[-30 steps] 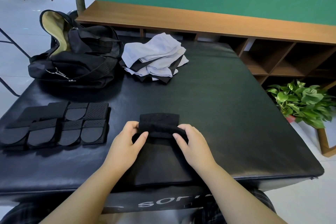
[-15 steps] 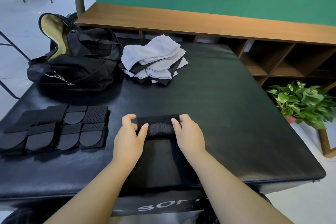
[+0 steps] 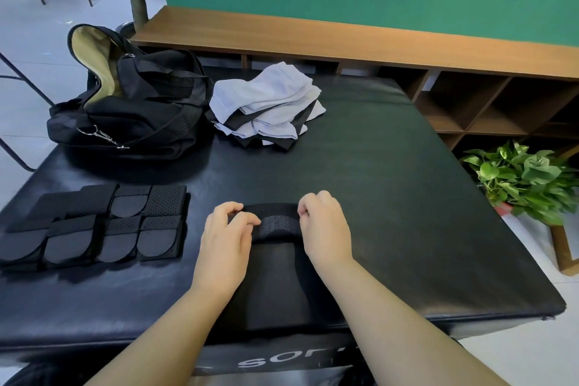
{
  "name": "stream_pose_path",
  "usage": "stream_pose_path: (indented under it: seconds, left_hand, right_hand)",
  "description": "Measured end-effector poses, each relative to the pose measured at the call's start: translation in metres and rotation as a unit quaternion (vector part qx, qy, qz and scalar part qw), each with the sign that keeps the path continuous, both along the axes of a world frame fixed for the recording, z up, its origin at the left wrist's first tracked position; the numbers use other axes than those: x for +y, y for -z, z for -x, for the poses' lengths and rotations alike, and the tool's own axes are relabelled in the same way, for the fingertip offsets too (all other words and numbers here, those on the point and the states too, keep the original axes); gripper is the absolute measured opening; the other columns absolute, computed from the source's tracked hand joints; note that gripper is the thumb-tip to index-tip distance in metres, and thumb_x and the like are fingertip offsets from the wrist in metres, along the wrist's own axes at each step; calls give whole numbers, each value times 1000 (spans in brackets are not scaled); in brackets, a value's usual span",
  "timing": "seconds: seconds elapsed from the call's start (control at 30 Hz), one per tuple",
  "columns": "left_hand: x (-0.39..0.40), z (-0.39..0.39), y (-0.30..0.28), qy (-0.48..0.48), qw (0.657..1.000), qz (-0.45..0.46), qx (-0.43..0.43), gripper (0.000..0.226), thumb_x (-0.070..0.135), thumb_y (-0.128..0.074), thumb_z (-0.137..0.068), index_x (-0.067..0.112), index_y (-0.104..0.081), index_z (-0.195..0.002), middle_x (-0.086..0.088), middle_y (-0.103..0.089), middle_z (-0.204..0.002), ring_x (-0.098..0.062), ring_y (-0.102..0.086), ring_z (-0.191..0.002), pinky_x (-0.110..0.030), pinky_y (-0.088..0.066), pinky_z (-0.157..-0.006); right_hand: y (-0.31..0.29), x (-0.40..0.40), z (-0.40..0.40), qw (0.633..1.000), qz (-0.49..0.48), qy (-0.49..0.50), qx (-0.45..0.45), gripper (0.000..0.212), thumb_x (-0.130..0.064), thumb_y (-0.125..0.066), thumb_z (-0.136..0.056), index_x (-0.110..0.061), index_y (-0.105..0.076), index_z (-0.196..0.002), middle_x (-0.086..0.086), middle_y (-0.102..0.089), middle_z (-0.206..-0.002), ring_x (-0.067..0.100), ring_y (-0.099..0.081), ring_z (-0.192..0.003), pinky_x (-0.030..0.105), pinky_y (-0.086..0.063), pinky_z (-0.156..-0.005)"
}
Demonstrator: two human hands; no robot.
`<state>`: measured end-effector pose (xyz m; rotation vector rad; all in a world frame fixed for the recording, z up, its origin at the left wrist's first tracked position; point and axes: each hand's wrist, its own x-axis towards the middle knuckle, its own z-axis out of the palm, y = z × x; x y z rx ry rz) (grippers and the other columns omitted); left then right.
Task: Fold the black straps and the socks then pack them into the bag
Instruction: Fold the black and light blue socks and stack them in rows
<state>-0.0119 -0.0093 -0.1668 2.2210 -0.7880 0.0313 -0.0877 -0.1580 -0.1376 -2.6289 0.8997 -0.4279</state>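
Mid-fold on one black strap [image 3: 277,222], lying near the front middle of the black padded surface [image 3: 391,197]. Left hand [image 3: 224,235] at the strap's left end, fingers curled over the folded edge, thumb and fingertips apparently pinching it. Right hand [image 3: 326,226] at the right end, fingers curled down onto the edge in the same way; grip on both sides closed on the strap, though the exact fingertip contact on the right is partly hidden. Textured, fuzzy patch showing on the doubled-over part, between the two hands. Rest of the strap running toward the body, hard to separate from the dark surface.

Finished folded straps [image 3: 94,229] laid in two rows at the left, well apart from the hands. Pile of socks [image 3: 269,106], pale with dark parts, unfolded at the far side, just beside the open black duffel bag [image 3: 131,103] at the far left.

Likely risks from here: uneven fold if one hand rolls ahead of the other, leaving skewed edges and a bundle that fails to match the rows. Fuzzy patch probably a fastener, so possible snagging in the wrong place, or no hold at all if misaligned. Spring-back on release if not pressed flat. Black on black: easy misjudging of the strap's edges.
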Motion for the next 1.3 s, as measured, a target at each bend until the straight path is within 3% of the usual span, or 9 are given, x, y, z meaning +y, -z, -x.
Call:
stream_pose_path:
  seconds: [0.07, 0.17, 0.3, 0.4, 0.57, 0.87, 1.0, 1.13, 1.3]
  left_hand:
    - [0, -1, 1, 0, 1000, -12, 5, 17, 15, -54, -93, 25, -66, -100, 17, -38, -114, -17, -47, -100, -32, -41, -84]
    - [0, 0, -1, -9, 1000, -21, 9, 15, 19, -55, -92, 27, -64, -101, 17, -36, -105, -21, -50, -84, -31, -43, -76]
    - [-1, 2, 0, -32, 998, -31, -50, 17, 12, -63, -87, 23, -66, -99, 5, -42, -95, -18, -47, -78, -37, -42, -82]
    - [0, 3, 2, -56, 994, -55, -81, 17, 15, -63, -86, 27, -66, -98, 5, -48, -88, -20, -51, -83, -41, -33, -91]
    - [1, 8, -1, -41, 994, -64, -83, 18, 17, -65, -86, 23, -65, -102, 10, -63, -91, -16, -58, -93, -36, -29, -97]
    - [2, 9, 8, 7, 994, -73, -85, 25, 21, -72, -81, 21, -65, -105, 9, -61, -108, -12, -57, -100, -30, -23, -99]
    - [-4, 10, 8, 82, 988, -95, -93, 32, 31, -58, -87, 29, -61, -119, 14, -61, -119, -6, -48, -118, -25, -21, -100]
    - [-22, 13, 9, 147, 977, -121, -94, 42, 32, -46, -86, 34, -54, -127, 18, -58, -123, -2, -36, -127, -35, -24, -104]
    - [-50, 18, 4, 187, 965, -162, -85, 56, 42, -20, -87, 36, -44, -138, 20, -50, -135, 0, -22, -135, -36, -15, -109]
  right_hand:
    - [3, 2, -2, 996, 64, -56, -20, 28, 11, -59, -72, -14, -63, -84, -1, -47, -86, 19, -42, -78, 28, -30, -58]
    - [8, 11, 0, 987, 111, -98, -65, 39, 14, -70, -54, -14, -68, -80, 0, -58, -81, 23, -55, -70, 28, -43, -53]
    - [18, 26, 9, 982, 94, -147, -73, 41, 0, -60, -63, -16, -70, -99, -3, -65, -99, 21, -62, -91, 31, -54, -73]
    - [25, 29, 16, 983, 75, -153, -63, 48, -5, -74, -64, -19, -68, -111, -1, -64, -115, 18, -61, -105, 29, -53, -83]
    - [27, 22, 21, 984, 68, -147, -73, 46, -3, -80, -63, -20, -69, -105, -2, -65, -114, 20, -63, -104, 32, -56, -81]
    - [31, 9, 27, 986, 72, -129, -82, 53, 6, -79, -57, -20, -71, -102, -2, -66, -113, 22, -63, -104, 31, -53, -82]
    - [29, -5, 37, 989, 100, -85, -72, 52, 2, -80, -56, -24, -72, -100, -5, -67, -112, 19, -63, -106, 32, -50, -85]
    - [20, -17, 45, 993, 115, -10, -32, 46, -11, -82, -55, -26, -72, -98, -7, -66, -112, 17, -62, -103, 33, -50, -82]
    - [29, -22, 49, 994, 99, -32, -21, 53, -13, -80, -64, -23, -66, -114, 0, -63, -123, 22, -59, -115, 34, -51, -86]
